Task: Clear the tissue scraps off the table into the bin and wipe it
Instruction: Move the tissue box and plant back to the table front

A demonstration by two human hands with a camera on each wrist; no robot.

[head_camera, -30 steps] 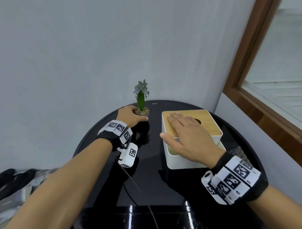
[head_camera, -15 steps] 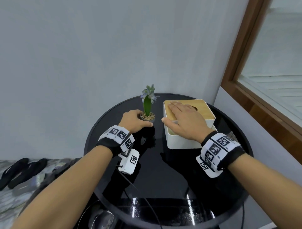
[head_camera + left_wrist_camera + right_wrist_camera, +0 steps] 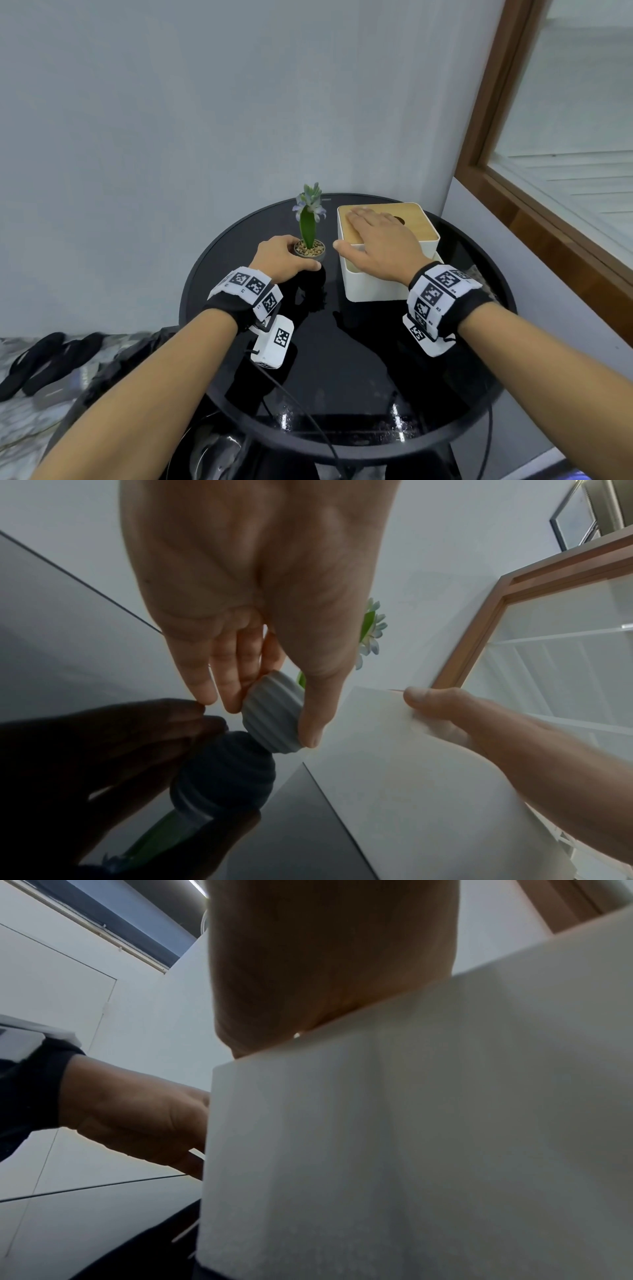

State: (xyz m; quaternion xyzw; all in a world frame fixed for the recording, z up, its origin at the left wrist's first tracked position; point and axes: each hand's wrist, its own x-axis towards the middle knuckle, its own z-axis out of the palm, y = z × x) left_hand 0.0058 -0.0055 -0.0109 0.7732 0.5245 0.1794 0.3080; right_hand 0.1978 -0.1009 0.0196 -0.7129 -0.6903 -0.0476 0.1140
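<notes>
Scraps nowhere visible on black table (image 3: 342, 359); bin not identifiable. Left hand (image 3: 279, 253) clasped around small plant pot (image 3: 274, 712); right hand (image 3: 380, 245) lay flat-fingered on tissue box (image 3: 373, 286). Clearing probably finished, wiping unconfirmed.

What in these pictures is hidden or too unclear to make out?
- Right hand fingers: the right wrist view shows only the palm; the white box hides them.
- The box's contents: the wooden lid covers them in the head view.
- Any bin: under the black table, only dim shapes.
- Left hand holds the grey pot; whether the pot touches the table is unclear.
</notes>
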